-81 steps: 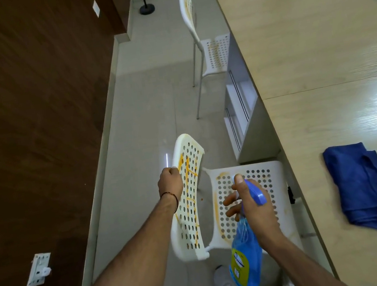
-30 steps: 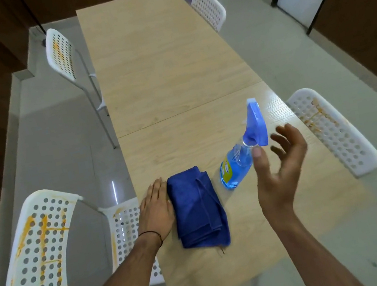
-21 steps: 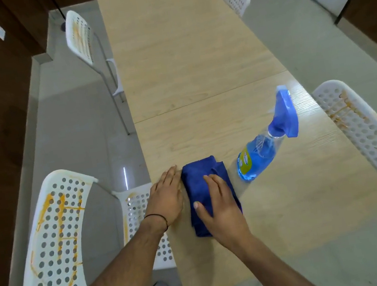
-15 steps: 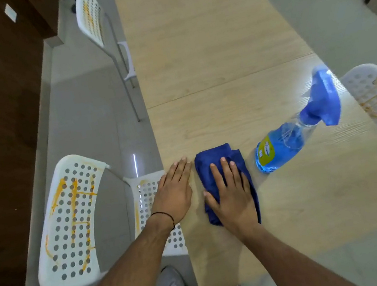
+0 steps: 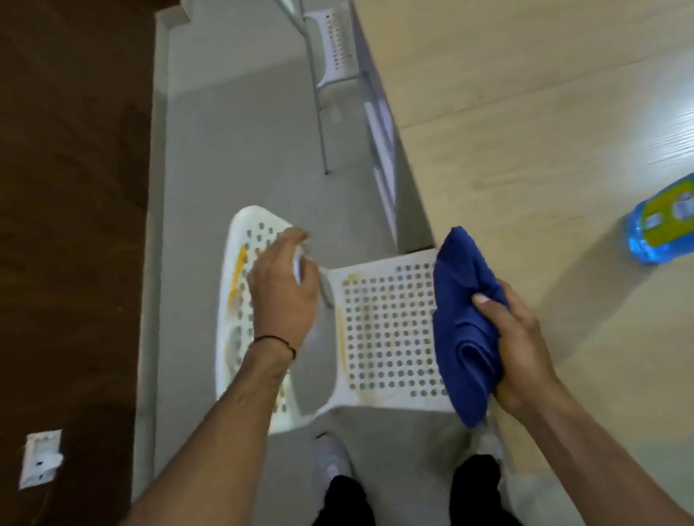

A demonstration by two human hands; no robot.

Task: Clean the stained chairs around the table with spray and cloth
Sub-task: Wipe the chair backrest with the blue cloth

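Chair [image 5: 387,329], white with holes and yellow streaks, sits mid-frame at the table [image 5: 537,96] edge. Left hand [image 5: 284,295] curls its fingers over the backrest edge. Right hand [image 5: 515,345] clamps a bunched blue cloth [image 5: 462,312] above the seat's right side. Spray bottle [image 5: 692,215] sits on the table at the right edge. Second chair [image 5: 329,47] is at top centre.

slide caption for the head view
Right hand grips blue cloth by stained white chair, left hand at its backrest; spray bottle on table.
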